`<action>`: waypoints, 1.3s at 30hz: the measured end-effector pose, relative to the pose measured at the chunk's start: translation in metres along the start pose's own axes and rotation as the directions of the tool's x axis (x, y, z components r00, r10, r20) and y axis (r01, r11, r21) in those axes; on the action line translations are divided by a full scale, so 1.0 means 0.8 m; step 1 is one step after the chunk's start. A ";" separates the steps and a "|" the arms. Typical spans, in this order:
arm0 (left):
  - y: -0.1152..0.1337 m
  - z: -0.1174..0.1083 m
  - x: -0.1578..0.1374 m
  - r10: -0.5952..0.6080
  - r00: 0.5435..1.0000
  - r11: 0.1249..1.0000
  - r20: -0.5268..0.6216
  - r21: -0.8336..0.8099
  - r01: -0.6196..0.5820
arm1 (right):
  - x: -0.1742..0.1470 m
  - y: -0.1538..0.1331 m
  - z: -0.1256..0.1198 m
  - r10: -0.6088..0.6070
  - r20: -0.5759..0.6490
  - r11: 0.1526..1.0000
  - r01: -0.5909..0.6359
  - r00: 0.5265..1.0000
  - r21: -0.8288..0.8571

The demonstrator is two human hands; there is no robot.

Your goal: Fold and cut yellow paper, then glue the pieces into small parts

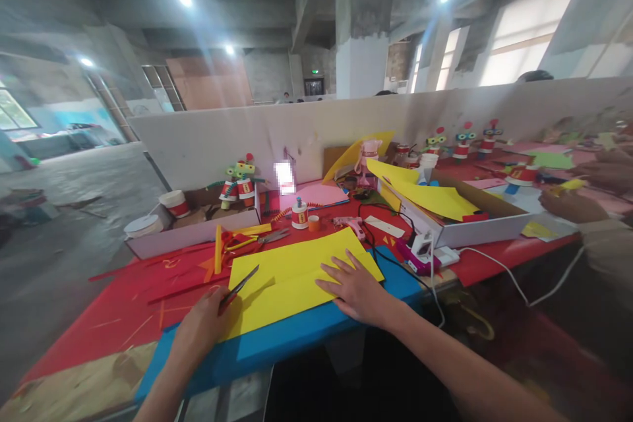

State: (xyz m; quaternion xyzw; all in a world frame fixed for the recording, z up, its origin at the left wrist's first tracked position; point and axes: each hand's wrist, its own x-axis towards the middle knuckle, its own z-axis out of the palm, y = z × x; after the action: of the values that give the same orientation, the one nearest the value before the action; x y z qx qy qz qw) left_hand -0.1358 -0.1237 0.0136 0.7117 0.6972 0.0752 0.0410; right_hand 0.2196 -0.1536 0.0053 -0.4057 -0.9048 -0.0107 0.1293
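Note:
My left hand (202,320) is closed around a slim, dark, pointed blade-like tool (242,283); its handle is hidden in my fist, so its exact kind does not show. The tip points up and away over the left part of a yellow sheet (291,283). My right hand (359,290) lies flat on the right part of that sheet, fingers spread. Under the yellow sheet is a blue sheet (400,277) at the table's front edge. A pair of scissors (270,237) with yellow-orange handles rests beyond the yellow sheet.
A pink glue gun (351,227) and a purple glue gun (420,257) lie with cables. Behind stands a red-and-white paper cup (299,216). White boxes (479,232) hold sheets and cup figures (242,188). Another person's hand (568,201) works at the right.

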 end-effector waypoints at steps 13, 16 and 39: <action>0.016 -0.002 -0.020 -0.015 0.999 0.998 -0.032 0.068 0.017 | -0.015 0.016 -0.022 -0.102 -0.355 0.969 0.013 0.929 -0.247; 0.032 -0.006 -0.014 -0.051 0.998 0.997 -0.039 0.048 0.053 | -0.029 0.034 -0.030 0.008 -0.359 0.970 -0.095 0.933 -0.224; 0.007 -0.028 -0.031 0.164 0.986 0.985 -0.021 0.052 -0.162 | 0.085 -0.037 0.066 0.149 0.051 0.974 -0.156 0.987 0.164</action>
State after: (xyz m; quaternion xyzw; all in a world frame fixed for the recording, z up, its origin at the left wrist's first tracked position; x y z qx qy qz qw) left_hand -0.1346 -0.1493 0.0349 0.7662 0.6388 0.0695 0.0080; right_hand 0.1428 -0.1172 -0.0264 -0.4617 -0.8709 0.0830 0.1462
